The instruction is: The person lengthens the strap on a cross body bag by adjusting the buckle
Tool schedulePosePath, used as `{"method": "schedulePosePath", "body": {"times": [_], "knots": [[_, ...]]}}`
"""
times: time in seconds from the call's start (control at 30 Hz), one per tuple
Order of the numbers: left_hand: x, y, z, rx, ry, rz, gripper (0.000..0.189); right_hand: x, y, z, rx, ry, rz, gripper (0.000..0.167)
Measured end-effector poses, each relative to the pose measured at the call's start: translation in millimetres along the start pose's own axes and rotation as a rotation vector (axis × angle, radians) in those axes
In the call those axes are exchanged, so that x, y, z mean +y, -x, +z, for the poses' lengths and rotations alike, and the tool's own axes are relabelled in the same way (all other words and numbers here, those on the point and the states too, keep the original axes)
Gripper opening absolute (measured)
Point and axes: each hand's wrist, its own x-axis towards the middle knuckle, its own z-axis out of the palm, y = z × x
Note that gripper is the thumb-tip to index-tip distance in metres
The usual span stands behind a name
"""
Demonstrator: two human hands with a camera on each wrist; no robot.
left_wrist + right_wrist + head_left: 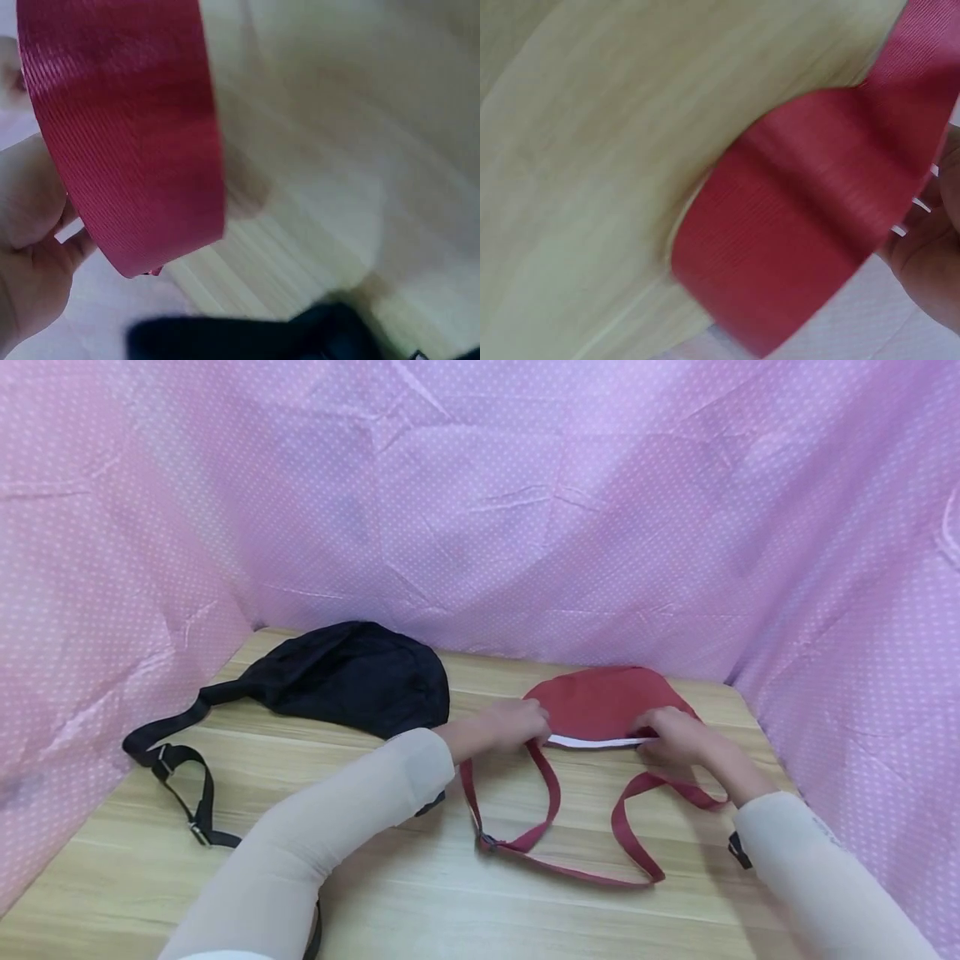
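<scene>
A red waist bag (607,702) with a white strip along its near edge lies at the back right of the table. My left hand (517,724) grips its left corner, where the red strap (553,793) comes off. At the right end of the near edge, my right hand (678,733) pinches the fabric, its fingertips partly hidden. The strap loops over the wood toward me, with a slider (489,842) on it. Both wrist views show the strap large and close, crossing in front of the left hand (37,240) and the right hand (930,247).
A black waist bag (360,681) lies at the back left, its black strap (168,727) trailing down the left side and under my left arm. A black buckle (738,850) sits beside my right sleeve. Pink dotted cloth (487,510) walls the wooden table (420,893).
</scene>
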Motion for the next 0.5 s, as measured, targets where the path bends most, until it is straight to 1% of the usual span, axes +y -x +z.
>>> {"method": "schedulePosePath", "body": {"times": [0.07,0.17,0.27,0.37,0.5], "knots": [[-10.0,-1.5,0.5,0.010,-0.033,-0.019,0.016,8,0.4,0,0.023,-0.009,0.022,0.017],[-24.8,-2.1,0.8,0.022,-0.085,-0.045,0.012,17,0.9,-3,0.053,0.002,0.042,0.010],[-37.8,0.2,0.1,0.014,-0.096,-0.082,0.006,24,2.0,-5,0.067,0.012,0.062,0.008],[-46.6,4.4,-0.8,-0.001,-0.071,-0.110,0.006,27,3.1,-7,0.058,0.016,0.077,0.007],[-47.9,11.3,-3.4,0.020,0.010,-0.122,0.016,25,3.4,-9,0.033,0.005,0.078,0.010]]}}
